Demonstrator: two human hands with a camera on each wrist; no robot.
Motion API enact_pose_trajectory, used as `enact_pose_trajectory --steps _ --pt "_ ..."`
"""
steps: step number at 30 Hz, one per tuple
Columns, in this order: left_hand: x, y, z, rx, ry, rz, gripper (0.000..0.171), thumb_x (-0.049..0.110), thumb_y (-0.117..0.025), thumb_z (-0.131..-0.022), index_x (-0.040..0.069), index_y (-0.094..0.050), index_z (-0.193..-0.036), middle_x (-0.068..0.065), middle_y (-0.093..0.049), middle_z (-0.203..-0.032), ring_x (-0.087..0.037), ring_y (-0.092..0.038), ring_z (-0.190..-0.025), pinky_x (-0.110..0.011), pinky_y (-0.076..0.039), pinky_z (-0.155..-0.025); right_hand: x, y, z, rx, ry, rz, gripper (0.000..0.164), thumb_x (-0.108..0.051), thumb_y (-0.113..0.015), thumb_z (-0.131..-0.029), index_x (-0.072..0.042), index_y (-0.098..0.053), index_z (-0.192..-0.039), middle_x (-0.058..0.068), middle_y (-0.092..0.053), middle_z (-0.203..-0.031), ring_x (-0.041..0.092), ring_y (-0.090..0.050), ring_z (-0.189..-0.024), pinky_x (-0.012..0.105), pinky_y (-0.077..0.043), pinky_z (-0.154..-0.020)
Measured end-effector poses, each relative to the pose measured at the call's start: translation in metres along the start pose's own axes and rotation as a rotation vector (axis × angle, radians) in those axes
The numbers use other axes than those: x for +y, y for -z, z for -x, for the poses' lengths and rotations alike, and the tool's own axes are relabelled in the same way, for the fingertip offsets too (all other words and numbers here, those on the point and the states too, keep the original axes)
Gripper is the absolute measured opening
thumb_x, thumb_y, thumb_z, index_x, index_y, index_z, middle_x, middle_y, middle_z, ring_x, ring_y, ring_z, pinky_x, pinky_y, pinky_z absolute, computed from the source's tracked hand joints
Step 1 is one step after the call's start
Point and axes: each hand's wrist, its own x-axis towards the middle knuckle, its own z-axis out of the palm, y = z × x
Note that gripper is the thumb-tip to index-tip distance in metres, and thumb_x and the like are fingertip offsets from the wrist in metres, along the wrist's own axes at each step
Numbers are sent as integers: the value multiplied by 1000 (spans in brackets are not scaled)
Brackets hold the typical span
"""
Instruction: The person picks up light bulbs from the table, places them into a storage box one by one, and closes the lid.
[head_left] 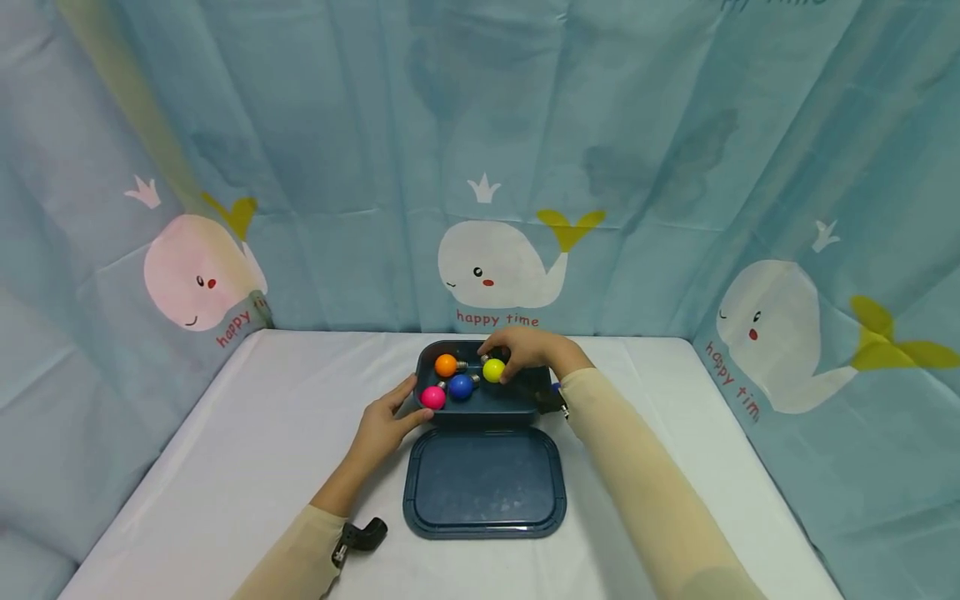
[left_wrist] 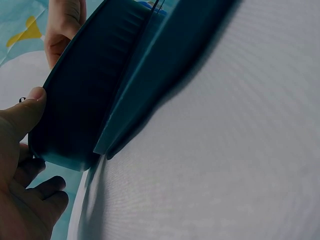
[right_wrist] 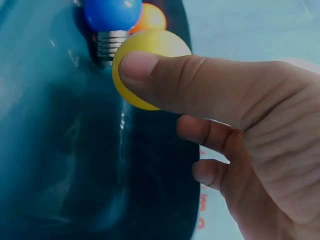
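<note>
A dark blue plastic box (head_left: 517, 403) holds several coloured light bulbs. My right hand (head_left: 528, 348) reaches over its far right part and pinches a yellow bulb (head_left: 492, 371); in the right wrist view the thumb (right_wrist: 140, 67) lies across the yellow globe. To the left of it in the box lie an orange bulb (head_left: 446, 365), a blue bulb (head_left: 461, 387) and a pink bulb (head_left: 432, 397). My left hand (head_left: 380, 425) grips the box's near left corner, with the thumb (left_wrist: 35, 97) at the rim in the left wrist view.
A dark blue lid (head_left: 484, 483) lies flat on the white tablecloth (head_left: 292, 417), just in front of the box. Behind and on both sides hangs a blue curtain (head_left: 337, 250) with whale prints. A dark wrist device (head_left: 363, 536) sits at the left sleeve.
</note>
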Motion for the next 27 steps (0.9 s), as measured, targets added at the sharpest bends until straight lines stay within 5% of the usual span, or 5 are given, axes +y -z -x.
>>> enact_pose_trajectory --steps 10,20,27 --pt "-2 0 -1 3 -18 4 84 47 -78 -89 13 -42 -157 0 -41 -162 -23 -36 -151 -47 -36 -119 -7 -15 -10 -37 -29 60 61 -15 -84 -86 -21 -62 -142 1 -56 -146 22 -55 -120 42 -49 -109" --pt "-3 -2 1 5 -11 -3 81 43 -79 -90 13 -43 -157 -1 -41 -161 -25 -37 -151 -48 -36 -119 -7 -30 -14 -43 -107 33 59 -11 -81 -88 -28 -63 -141 0 -53 -150 22 -51 -124 49 -42 -115" --pt "-2 -2 1 8 -4 -11 81 43 -79 -90 14 -43 -157 1 -41 -161 -23 -37 -151 -47 -36 -119 -9 -27 -11 -6 -48 57 63 -13 -83 -86 -21 -60 -145 2 -55 -150 26 -54 -127 46 -44 -114"
